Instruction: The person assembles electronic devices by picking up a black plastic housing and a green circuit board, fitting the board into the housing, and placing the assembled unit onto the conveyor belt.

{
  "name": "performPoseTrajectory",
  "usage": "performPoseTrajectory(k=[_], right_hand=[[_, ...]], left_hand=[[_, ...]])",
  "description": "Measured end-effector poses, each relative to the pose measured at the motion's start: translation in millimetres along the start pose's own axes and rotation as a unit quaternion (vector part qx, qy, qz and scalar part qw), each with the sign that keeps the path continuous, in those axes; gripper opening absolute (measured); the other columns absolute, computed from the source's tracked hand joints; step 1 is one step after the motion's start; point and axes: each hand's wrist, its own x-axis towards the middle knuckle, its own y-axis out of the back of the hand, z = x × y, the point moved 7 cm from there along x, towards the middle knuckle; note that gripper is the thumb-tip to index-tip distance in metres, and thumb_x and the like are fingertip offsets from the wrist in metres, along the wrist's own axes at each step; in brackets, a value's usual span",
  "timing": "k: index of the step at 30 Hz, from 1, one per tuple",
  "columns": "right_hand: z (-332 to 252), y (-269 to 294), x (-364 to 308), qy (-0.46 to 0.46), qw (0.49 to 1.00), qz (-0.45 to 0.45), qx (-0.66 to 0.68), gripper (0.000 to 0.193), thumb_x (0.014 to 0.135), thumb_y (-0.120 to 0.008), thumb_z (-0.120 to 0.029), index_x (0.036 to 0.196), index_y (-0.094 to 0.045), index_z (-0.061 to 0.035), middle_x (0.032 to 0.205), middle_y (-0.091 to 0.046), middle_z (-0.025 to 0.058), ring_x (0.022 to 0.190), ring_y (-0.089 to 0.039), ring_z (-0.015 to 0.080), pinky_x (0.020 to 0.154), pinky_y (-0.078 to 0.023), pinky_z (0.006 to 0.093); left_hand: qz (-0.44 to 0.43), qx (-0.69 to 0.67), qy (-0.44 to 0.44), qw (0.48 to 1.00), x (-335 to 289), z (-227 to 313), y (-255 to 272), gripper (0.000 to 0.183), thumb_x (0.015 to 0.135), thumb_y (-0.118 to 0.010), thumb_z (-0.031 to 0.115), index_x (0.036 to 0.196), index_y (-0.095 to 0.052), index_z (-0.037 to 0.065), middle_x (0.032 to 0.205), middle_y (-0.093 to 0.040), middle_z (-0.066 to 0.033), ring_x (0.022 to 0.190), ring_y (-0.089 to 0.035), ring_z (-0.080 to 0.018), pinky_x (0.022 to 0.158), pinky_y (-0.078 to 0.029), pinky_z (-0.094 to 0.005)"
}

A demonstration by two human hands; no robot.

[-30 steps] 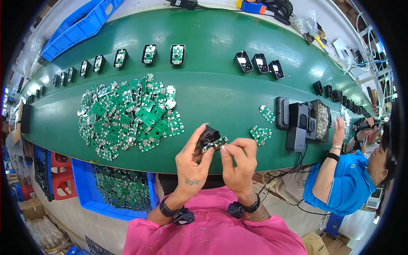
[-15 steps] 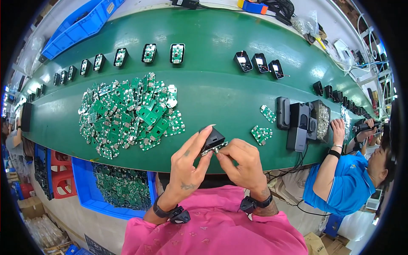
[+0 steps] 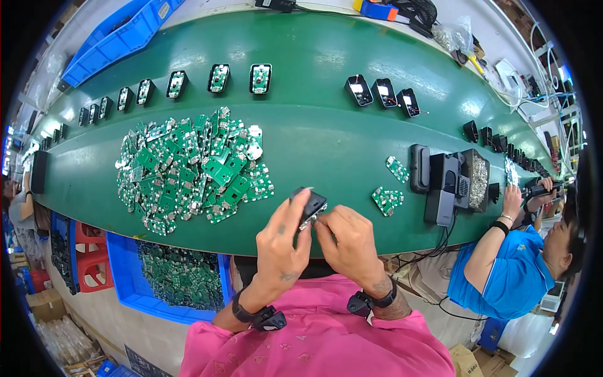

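Near the front edge of the bench, my left hand (image 3: 281, 242) is closed around a small black plastic housing (image 3: 316, 201), thumb below and fingers on top. A green circuit board (image 3: 306, 222) with silvery parts shows at the housing's lower side. My right hand (image 3: 349, 240) is closed too, thumb and forefinger pinched at the board's right end; the exact grip is partly hidden by the fingers. Left of my hands lies a big heap of green circuit boards (image 3: 195, 169). A few loose boards (image 3: 387, 200) lie to the right.
Along the back stand a row of black housings with boards (image 3: 260, 79) and three housings with wires (image 3: 384, 93). To the right are a grey device (image 3: 441, 188) and a bin of small metal parts (image 3: 477, 179). A blue crate (image 3: 129, 283) sits below; a co-worker (image 3: 502, 270) works at right.
The housing has tilted and turned in my left hand, and less of the board shows. My right hand has moved slightly left. The co-worker's hand has shifted to the right.
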Motion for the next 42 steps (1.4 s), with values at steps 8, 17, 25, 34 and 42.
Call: performPoseTrajectory(k=[8,17,25,34,42], right_hand=[[26,4,-11,-0.172,0.973,0.142,0.053,0.012,0.090,-0.067,-0.008,0.093,-0.066,0.0028,0.074,-0.062,0.0111,0.062,-0.061,0.0238,0.058,-0.049,0.0353],[23,-18,-9,-0.134,0.939,0.060,0.311,0.009,0.090,-0.068,-0.001,0.093,-0.065,0.0065,0.075,-0.060,0.0020,0.063,-0.055,0.0058,0.056,-0.044,0.0218],[58,-14,-21,-0.295,0.874,0.036,0.384,0.016,0.095,-0.065,-0.010,0.086,-0.067,0.0033,0.070,-0.063,0.0010,0.064,-0.052,0.0041,0.056,-0.042,0.0220],[19,-8,2,-0.172,0.963,-0.086,0.187,0.020,0.093,-0.068,-0.016,0.082,-0.067,0.0012,0.062,-0.060,0.0068,0.051,-0.050,0.0110,0.048,-0.038,0.0296],[20,-18,18,-0.158,0.975,-0.016,0.158,0.023,0.090,-0.071,-0.016,0.077,-0.066,0.0022,0.058,-0.056,0.0073,0.049,-0.046,0.0122,0.047,-0.035,0.0300]], left_hand=[[0.009,-0.422,0.277,0.863,-5,-44,-15,0.060,0.088,-0.061,-0.009,0.144,-0.041,0.002,0.126,-0.053,-0.0134,0.103,-0.066,-0.0224,0.082,-0.061,-0.0317],[-0.108,-0.283,0.180,0.936,-3,-46,-19,0.065,0.084,-0.064,-0.012,0.144,-0.043,0.001,0.130,-0.054,-0.0134,0.101,-0.065,-0.0146,0.082,-0.057,-0.0249],[-0.072,-0.291,0.170,0.939,2,-32,-11,0.058,0.082,-0.064,-0.014,0.136,-0.054,0.005,0.132,-0.055,-0.0136,0.099,-0.068,-0.0183,0.076,-0.061,-0.0279],[0.042,-0.133,0.025,0.990,1,-36,-5,0.051,0.080,-0.062,-0.013,0.127,-0.063,0.006,0.120,-0.066,-0.0167,0.095,-0.070,-0.0173,0.065,-0.057,-0.0272],[0.036,-0.166,0.138,0.976,1,-52,3,0.052,0.083,-0.053,-0.013,0.131,-0.060,0.002,0.114,-0.068,-0.0147,0.086,-0.070,-0.0131,0.067,-0.057,-0.0272]])
